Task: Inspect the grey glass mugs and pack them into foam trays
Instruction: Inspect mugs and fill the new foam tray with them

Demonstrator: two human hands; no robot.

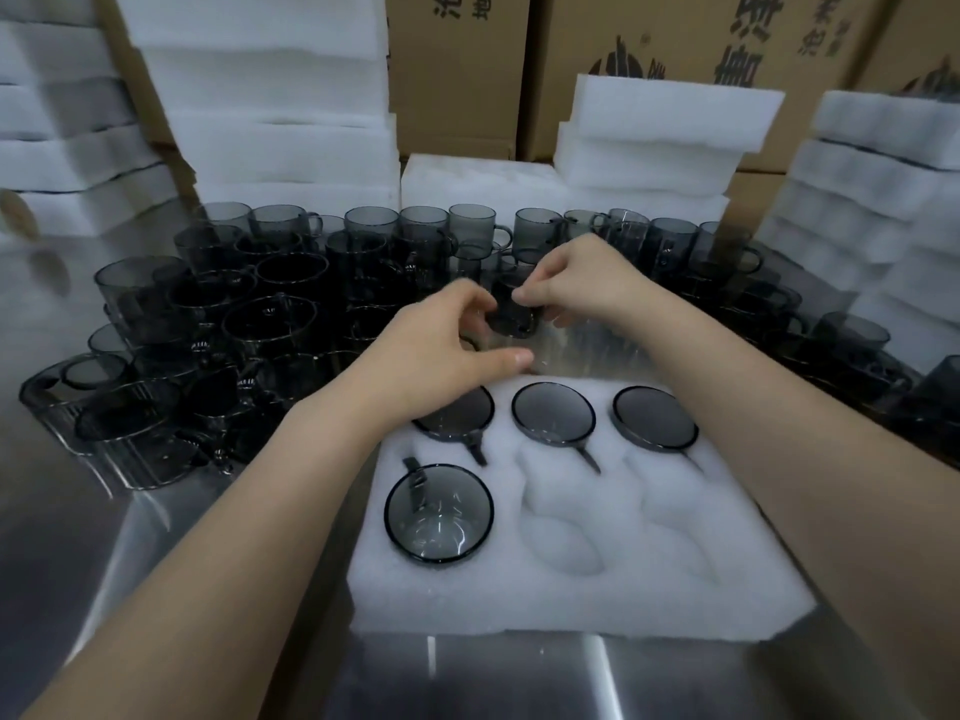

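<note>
The left hand point(447, 356) curls its fingers round one side of a grey glass mug point(511, 317), while the right hand point(587, 283) pinches the other side with bent fingers. The mug hangs between them, just past the far edge of the foam tray point(571, 605). Four packed mugs point(553, 412) sit in its pockets, three in the far row and one near left. Loose mugs point(270, 314) crowd the steel table point(156, 563) behind, backed by foam stacks point(280, 122) and cardboard boxes point(457, 70)
</note>
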